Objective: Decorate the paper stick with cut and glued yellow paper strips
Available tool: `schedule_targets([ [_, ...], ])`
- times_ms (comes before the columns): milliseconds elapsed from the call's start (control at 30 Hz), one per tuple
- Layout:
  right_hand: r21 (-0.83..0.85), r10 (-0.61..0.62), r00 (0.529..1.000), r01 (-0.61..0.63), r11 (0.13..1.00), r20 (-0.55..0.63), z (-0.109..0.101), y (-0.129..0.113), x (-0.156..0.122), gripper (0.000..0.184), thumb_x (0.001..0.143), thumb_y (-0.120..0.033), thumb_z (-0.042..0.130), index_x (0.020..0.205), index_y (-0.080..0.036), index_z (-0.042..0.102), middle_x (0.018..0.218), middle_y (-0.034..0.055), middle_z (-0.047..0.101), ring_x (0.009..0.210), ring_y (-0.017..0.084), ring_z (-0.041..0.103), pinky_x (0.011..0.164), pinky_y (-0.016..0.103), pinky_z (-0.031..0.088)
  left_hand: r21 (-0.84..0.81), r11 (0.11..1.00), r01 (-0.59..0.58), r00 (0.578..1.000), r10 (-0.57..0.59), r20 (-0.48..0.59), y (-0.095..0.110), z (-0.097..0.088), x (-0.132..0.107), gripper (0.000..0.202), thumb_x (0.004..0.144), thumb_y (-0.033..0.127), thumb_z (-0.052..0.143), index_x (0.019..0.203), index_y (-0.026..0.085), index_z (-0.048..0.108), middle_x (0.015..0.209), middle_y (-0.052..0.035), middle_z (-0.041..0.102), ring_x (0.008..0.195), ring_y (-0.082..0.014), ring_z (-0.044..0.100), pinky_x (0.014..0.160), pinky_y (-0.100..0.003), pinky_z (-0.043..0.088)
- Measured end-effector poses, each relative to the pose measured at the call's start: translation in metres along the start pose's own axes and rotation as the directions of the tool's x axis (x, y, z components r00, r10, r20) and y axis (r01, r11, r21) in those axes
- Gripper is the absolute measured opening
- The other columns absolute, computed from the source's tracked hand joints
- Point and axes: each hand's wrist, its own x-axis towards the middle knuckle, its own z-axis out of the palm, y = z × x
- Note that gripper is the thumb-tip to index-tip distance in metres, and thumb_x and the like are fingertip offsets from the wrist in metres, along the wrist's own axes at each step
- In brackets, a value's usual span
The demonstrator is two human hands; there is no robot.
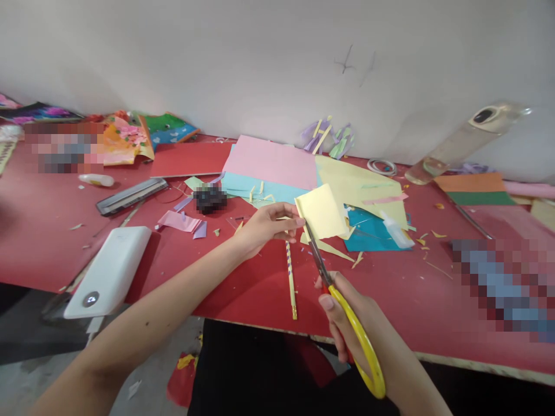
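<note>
My left hand [271,229] pinches the left edge of a pale yellow piece of paper [323,212], held up above the table. Yellow-handled scissors [321,263] are in my right hand [353,318], the thumb and fingers around the grips. Their blades point up and away, with the tips at the paper's lower left edge, close to my left fingertips. Whether the blades are cutting into the paper cannot be made out. Below my left hand, a yellow patterned pencil [291,283] lies on the red table [243,289].
Pink paper [273,162], yellow sheets [368,185] and a blue sheet [368,231] lie behind. A glue bottle [396,231] rests on the blue one. A white power bank [110,268] and a stapler-like grey case [132,196] are left. A clear bottle [466,141] leans at the wall.
</note>
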Motion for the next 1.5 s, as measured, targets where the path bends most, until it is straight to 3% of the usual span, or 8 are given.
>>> schedule_targets([
  [967,-0.012,0.010,0.998,-0.011,1.000,-0.057,0.002,-0.005,0.003,0.042,0.085,-0.064,0.038,0.093,-0.024,0.047,0.037,-0.0113,0.035,0.025,0.010,0.039,0.032,0.017,0.036,0.014,0.999,-0.029,0.999,0.028,0.028,-0.005,-0.004,0.002,0.021,0.078,0.027,0.071,0.088,0.016,0.056,0.067,0.0023,0.058,0.061,-0.0083,0.059,0.063,-0.026,0.054],
  [1233,-0.016,0.043,0.995,-0.045,0.999,-0.088,0.005,-0.006,0.006,0.039,0.083,-0.062,0.043,0.094,-0.024,0.046,0.056,-0.0067,0.049,0.028,0.007,0.042,0.026,0.015,0.025,0.012,1.000,-0.018,1.000,0.018,0.022,-0.006,-0.004,0.004,0.021,0.078,0.026,0.071,0.088,0.015,0.057,0.068,0.0026,0.058,0.061,-0.0078,0.058,0.062,-0.025,0.053],
  [1500,-0.106,-0.009,0.996,0.000,0.994,-0.083,0.003,-0.006,0.008,0.042,0.083,-0.064,0.043,0.097,-0.024,0.045,0.050,-0.0074,0.045,0.030,0.010,0.047,0.028,0.016,0.026,-0.002,1.000,-0.011,0.999,0.011,0.051,-0.005,-0.003,0.004,0.020,0.077,0.021,0.072,0.088,0.014,0.057,0.072,0.0018,0.060,0.057,-0.0065,0.059,0.060,-0.024,0.052],
])
